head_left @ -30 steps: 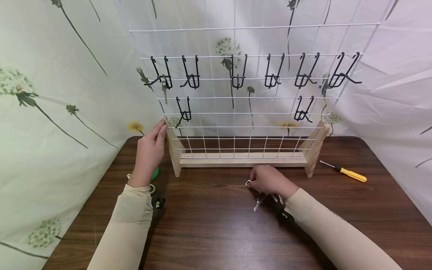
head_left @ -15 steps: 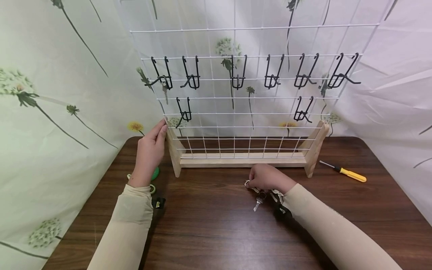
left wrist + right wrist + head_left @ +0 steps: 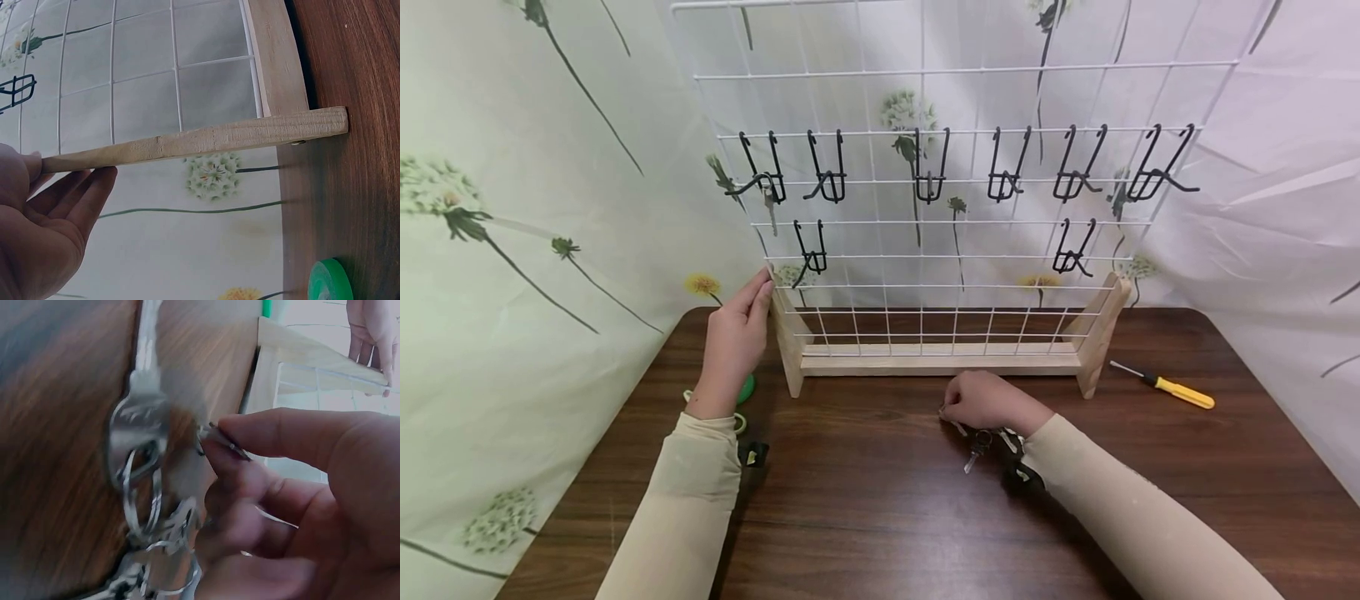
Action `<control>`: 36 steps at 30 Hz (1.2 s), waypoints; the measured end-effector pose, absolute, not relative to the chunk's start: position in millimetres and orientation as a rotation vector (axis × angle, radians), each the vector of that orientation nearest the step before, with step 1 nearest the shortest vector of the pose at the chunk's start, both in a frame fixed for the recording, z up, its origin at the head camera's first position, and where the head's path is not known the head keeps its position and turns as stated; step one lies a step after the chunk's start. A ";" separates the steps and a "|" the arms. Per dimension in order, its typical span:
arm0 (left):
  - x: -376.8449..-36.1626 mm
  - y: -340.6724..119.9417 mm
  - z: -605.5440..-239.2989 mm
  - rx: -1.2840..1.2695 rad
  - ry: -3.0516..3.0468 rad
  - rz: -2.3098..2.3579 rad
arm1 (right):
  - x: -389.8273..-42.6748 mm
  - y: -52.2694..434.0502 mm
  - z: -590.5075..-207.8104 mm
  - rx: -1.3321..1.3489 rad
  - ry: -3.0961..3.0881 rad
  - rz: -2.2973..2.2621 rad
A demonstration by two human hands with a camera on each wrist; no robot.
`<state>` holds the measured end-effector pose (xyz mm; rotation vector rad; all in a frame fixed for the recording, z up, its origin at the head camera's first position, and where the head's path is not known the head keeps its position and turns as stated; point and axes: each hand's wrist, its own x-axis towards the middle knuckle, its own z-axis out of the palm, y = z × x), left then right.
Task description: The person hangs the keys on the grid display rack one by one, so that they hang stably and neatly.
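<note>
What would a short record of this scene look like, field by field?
Left hand: straight fingers rest against the wooden end post of the wire grid rack
Right hand: pinches a key from the bunch of keys on the table
Hooks: black hooks hang in two rows; a key hangs on the leftmost
Nearby: yellow screwdriver right of the rack; green tape roll by the left hand

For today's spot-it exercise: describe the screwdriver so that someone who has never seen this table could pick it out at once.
Start at the white wire rack standing on the dark wooden table. Look past its right wooden foot, on the bare tabletop. There lies the screwdriver, flat and alone: the only thing with a yellow handle, far from the keys under the right hand.
</note>
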<state>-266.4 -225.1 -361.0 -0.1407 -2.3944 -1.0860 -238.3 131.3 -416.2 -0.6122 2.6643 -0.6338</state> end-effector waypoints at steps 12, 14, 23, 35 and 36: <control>-267.3 -224.8 -361.7 -0.133 -2.392 -1.073 | -226.5 111.7 -396.7 -0.694 2.581 -0.991; -267.5 -224.7 -361.8 -0.133 -2.389 -1.071 | -224.1 107.5 -392.6 -0.694 2.556 -1.061; -267.3 -224.7 -361.7 -0.139 -2.380 -1.067 | -213.3 84.6 -372.4 -0.768 2.432 -1.421; -267.4 -224.8 -361.8 -0.138 -2.388 -1.061 | -208.1 49.4 -333.5 -0.893 2.363 -1.629; -267.4 -224.9 -362.0 -0.138 -2.389 -1.058 | -208.2 46.3 -331.0 -0.904 2.355 -1.638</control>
